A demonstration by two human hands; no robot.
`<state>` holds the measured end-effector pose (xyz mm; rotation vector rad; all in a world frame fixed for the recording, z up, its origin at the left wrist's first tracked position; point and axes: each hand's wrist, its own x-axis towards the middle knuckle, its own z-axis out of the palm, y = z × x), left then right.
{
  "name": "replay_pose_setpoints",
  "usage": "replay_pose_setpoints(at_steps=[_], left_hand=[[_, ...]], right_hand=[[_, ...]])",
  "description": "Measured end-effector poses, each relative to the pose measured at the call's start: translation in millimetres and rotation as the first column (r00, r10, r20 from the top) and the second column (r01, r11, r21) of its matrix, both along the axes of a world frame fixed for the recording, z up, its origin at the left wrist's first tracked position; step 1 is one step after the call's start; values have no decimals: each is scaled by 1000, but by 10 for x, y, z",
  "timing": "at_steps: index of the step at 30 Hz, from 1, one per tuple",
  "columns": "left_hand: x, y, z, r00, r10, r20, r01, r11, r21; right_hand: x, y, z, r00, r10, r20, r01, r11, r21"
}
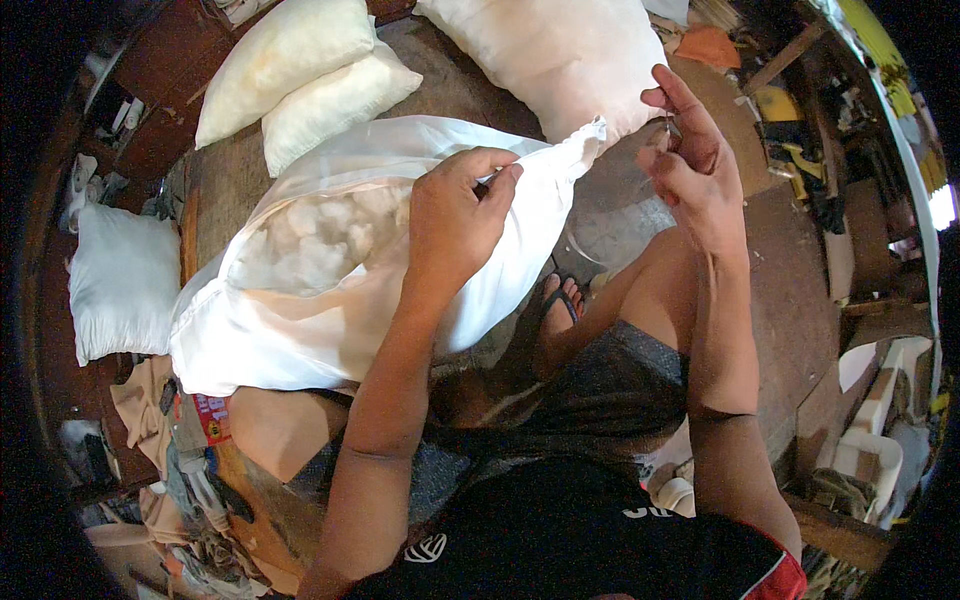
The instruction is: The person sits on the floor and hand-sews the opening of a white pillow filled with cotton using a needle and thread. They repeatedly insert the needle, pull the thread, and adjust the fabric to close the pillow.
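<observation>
A white fabric pillow cover (500, 255) lies across my lap, its side gaping. Clumps of white fibre stuffing (315, 235) show through the opening. My left hand (458, 205) pinches the cloth between thumb and fingers at the edge of that opening. Off to the right of the cover's pointed corner, my right hand (692, 160) is raised, thumb and fingers drawn together and another finger extended. Something small and thin seems to be in its pinch, too fine to make out. The right hand is apart from the cover.
Two cream pillows (290, 65) rest on the wooden surface (440, 75) at the back left. A large white pillow (560, 60) sits behind the cover, and another white pillow (122, 285) stands at far left. Cloth scraps (150, 405) and clutter line both sides.
</observation>
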<state>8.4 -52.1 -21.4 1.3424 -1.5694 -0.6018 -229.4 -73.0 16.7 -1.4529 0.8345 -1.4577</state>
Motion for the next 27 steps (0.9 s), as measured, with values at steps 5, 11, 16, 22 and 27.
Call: replay_pose_setpoints(at_steps=[5, 11, 16, 22, 27], left_hand=[[-31, 55, 56, 1000, -28, 12, 29, 999, -36], [-100, 134, 73, 996, -79, 45, 80, 996, -32], [-98, 123, 52, 993, -105, 60, 111, 989, -94], [-115, 135, 63, 992, -111, 66, 119, 986, -120], [-76, 127, 75, 993, -89, 79, 99, 987, -128]], right_hand=[[116, 141, 8, 987, 39, -158, -23, 995, 101], [257, 47, -168, 983, -44, -180, 44, 999, -2], [253, 46, -186, 982, 0, -191, 8, 999, 41], [295, 115, -163, 976, 21, -216, -19, 1000, 12], [303, 78, -239, 978, 50, -203, -58, 998, -34]])
